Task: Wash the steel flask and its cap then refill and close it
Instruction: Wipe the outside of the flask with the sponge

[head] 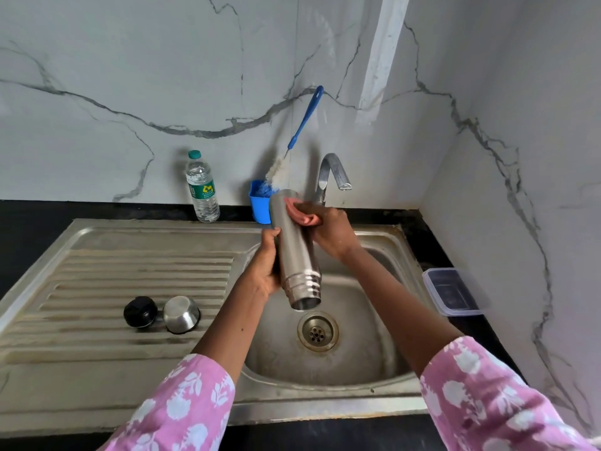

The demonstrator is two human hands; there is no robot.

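Observation:
A steel flask [294,252] hangs upside down over the sink basin [357,349], its open mouth pointing at the drain [317,332]. My left hand [266,265] grips the flask's lower body from the left. My right hand [328,231] presses a pink scrub pad [297,211] against the flask near its base end. On the ribbed drainboard [97,288] lie a black inner cap [140,311] and a steel cup cap [181,314], side by side. No water runs from the tap [331,172].
A blue holder [259,203] with a blue-handled bottle brush [304,122] stands behind the flask. A plastic water bottle [202,188] stands at the wall, left of the holder. A clear lidded box [452,291] sits on the black counter at the right.

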